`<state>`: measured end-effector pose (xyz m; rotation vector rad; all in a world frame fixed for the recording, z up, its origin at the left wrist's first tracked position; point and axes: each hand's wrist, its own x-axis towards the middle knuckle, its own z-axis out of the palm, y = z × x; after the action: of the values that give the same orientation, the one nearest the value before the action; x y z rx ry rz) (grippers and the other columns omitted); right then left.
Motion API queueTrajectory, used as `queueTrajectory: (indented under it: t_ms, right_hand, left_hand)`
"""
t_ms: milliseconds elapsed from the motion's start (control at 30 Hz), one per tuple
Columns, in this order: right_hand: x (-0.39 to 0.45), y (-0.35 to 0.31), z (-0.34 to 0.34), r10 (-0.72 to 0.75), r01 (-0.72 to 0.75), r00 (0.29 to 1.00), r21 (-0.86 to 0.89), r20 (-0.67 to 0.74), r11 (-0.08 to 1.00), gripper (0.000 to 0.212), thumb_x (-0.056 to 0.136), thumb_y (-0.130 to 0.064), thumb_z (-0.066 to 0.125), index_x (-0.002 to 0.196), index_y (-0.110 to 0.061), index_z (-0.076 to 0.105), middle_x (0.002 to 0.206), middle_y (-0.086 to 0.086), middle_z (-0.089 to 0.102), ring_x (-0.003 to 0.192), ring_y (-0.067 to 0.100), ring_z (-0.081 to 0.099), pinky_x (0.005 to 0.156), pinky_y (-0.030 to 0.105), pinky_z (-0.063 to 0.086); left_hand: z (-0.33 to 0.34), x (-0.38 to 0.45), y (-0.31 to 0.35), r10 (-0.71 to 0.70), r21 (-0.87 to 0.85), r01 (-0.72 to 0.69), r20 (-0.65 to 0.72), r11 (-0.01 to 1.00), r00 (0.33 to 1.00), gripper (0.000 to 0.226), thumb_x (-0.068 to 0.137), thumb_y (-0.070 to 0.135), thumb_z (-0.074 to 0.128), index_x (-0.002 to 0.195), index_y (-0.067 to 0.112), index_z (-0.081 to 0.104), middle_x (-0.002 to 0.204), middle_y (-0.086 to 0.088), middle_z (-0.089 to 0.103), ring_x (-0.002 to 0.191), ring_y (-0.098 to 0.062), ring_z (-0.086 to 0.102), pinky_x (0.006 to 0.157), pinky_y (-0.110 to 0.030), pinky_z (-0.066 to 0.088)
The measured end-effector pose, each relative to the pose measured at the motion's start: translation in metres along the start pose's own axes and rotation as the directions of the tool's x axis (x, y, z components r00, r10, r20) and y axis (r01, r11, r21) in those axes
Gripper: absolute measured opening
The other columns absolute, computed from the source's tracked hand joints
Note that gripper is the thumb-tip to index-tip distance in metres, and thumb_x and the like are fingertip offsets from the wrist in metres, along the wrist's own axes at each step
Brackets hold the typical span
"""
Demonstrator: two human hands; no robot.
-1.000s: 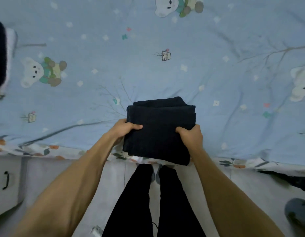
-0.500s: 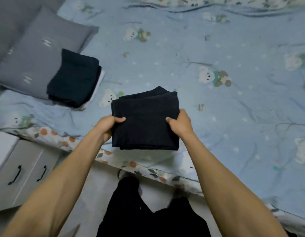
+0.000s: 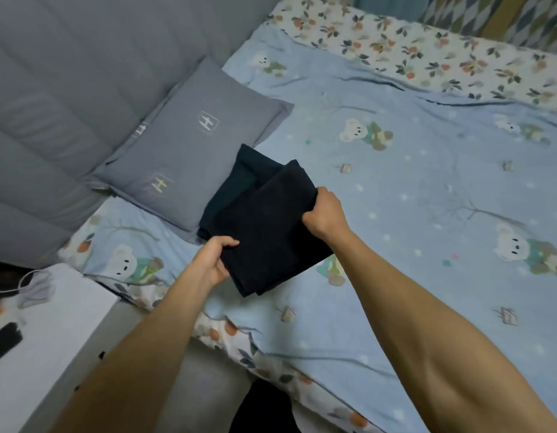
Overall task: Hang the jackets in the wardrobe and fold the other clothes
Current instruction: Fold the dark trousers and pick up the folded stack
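A folded black garment point(image 3: 271, 229) is gripped at opposite edges by the left hand point(image 3: 213, 260) and right hand point(image 3: 325, 215), held partly over a folded dark pile point(image 3: 236, 185) beyond the fingers, beside the grey pillow point(image 3: 189, 142).

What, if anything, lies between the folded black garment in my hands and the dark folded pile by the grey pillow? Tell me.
Nothing visible. The left hand and right hand hold the folded black garment right over the dark teal folded pile, partly covering it. The grey pillow sits beside that pile, not in the path.
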<state>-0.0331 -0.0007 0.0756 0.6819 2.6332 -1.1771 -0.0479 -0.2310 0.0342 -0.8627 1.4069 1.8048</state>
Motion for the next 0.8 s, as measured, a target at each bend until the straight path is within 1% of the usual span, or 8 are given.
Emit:
queueTrajectory:
  t_ms: [100,267,333,400,500,633,700,800]
  right_hand:
    - [0.053,-0.055,0.027,-0.068,0.063,0.997,-0.125,-0.038,0.990,0.026,0.079,0.000,0.054,0.101,-0.009,0.045,0.106,0.012,0.051,0.079,0.025,0.050,0.054,0.028,0.034]
    - [0.103,-0.103,0.038,-0.228,0.196,0.971,-0.314,-0.070,0.929,0.025,0.084,0.002,0.048,0.108,-0.004,0.050,0.110,0.015,0.054,0.089,0.033,0.055,0.078,0.043,0.050]
    - [0.116,-0.110,0.041,-0.242,0.216,0.970,-0.404,-0.015,0.889,0.025,0.085,0.001,0.047,0.109,-0.003,0.050,0.113,0.017,0.054,0.094,0.035,0.056,0.081,0.041,0.049]
    - [0.120,-0.109,0.045,-0.178,0.180,0.983,-0.436,0.047,0.882,0.023,0.085,-0.001,0.050,0.107,-0.003,0.049,0.113,0.017,0.054,0.097,0.037,0.056,0.078,0.040,0.047]
    - [0.110,-0.092,0.051,-0.070,0.098,0.993,-0.371,0.090,0.923,0.024,0.084,-0.002,0.051,0.108,-0.004,0.049,0.111,0.017,0.058,0.095,0.035,0.057,0.073,0.036,0.048]
    - [0.080,-0.064,0.059,-0.004,0.023,0.997,-0.241,0.079,0.970,0.037,0.091,-0.009,0.053,0.128,-0.006,0.054,0.113,0.016,0.065,0.100,0.034,0.063,0.087,0.042,0.054]
    - [0.061,-0.052,0.061,0.002,0.007,0.997,-0.109,0.079,0.994,0.035,0.093,-0.015,0.057,0.127,-0.009,0.059,0.105,0.009,0.069,0.095,0.024,0.064,0.082,0.031,0.051]
    - [0.034,-0.040,0.061,0.036,-0.042,0.998,0.095,0.061,0.995,0.022,0.092,-0.020,0.063,0.112,-0.013,0.067,0.089,-0.002,0.066,0.083,0.014,0.060,0.070,0.020,0.043]
  left_hand:
    - [-0.016,0.025,0.040,-0.031,-0.081,0.027,-0.046,0.996,0.998,0.028,0.082,-0.001,0.056,0.105,0.009,0.068,0.094,-0.009,0.076,0.085,-0.026,0.072,0.070,-0.037,0.060]
    - [-0.023,0.068,0.071,-0.038,-0.195,0.029,-0.046,0.980,0.998,0.038,0.084,0.004,0.062,0.122,0.008,0.063,0.112,-0.013,0.072,0.106,-0.031,0.067,0.083,-0.043,0.057]
    - [-0.026,0.086,0.076,-0.061,-0.048,0.056,-0.107,0.997,0.992,0.048,0.088,0.013,0.068,0.133,0.006,0.055,0.127,-0.014,0.064,0.115,-0.032,0.061,0.096,-0.046,0.052]
    - [-0.033,0.100,0.076,-0.015,0.236,0.085,-0.283,0.968,0.959,0.060,0.088,0.024,0.072,0.139,0.002,0.048,0.136,-0.014,0.056,0.121,-0.033,0.055,0.102,-0.043,0.047]
    - [-0.045,0.109,0.076,0.068,0.377,0.064,-0.326,0.924,0.943,0.055,0.090,0.025,0.071,0.133,-0.002,0.052,0.131,-0.014,0.059,0.113,-0.030,0.057,0.096,-0.039,0.049]
    - [-0.051,0.097,0.076,0.139,0.448,-0.023,-0.229,0.894,0.964,0.029,0.095,0.023,0.063,0.118,0.005,0.063,0.102,-0.006,0.067,0.086,-0.019,0.061,0.075,-0.031,0.048]
    - [-0.048,0.078,0.076,0.263,0.479,-0.148,-0.181,0.865,0.948,0.017,0.095,0.021,0.061,0.107,0.010,0.067,0.091,-0.001,0.067,0.078,-0.013,0.061,0.064,-0.023,0.046]
    - [-0.042,0.044,0.080,0.373,0.494,-0.279,-0.100,0.823,0.923,0.006,0.094,0.019,0.062,0.092,0.021,0.067,0.090,0.001,0.070,0.076,-0.010,0.064,0.063,-0.020,0.047]
